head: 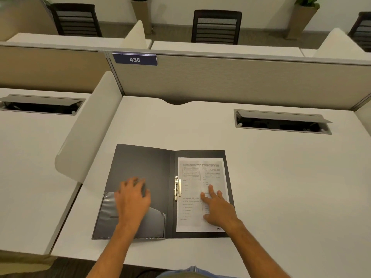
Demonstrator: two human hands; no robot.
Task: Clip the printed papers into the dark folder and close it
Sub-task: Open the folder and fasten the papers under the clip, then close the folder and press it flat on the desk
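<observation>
Your left hand [133, 199] lay flat on the inside of the open cover, fingers spread and slightly blurred, its grip open and closed on nothing. Your right hand [217, 209] pressed palm-down on the printed papers [192, 197], fingers extended, likewise grasping nothing. The dark folder [140, 167] lay open on the white desk [281, 187] just in front of you, its spine and long axis running away from you toward the partition. The papers sat in the right half, top edge pointing away, their left margin under the metal clip [176, 188] beside the spine. A clear plastic pocket [108, 217] covered the lower part of the left half; I could not tell whether it held anything.
</observation>
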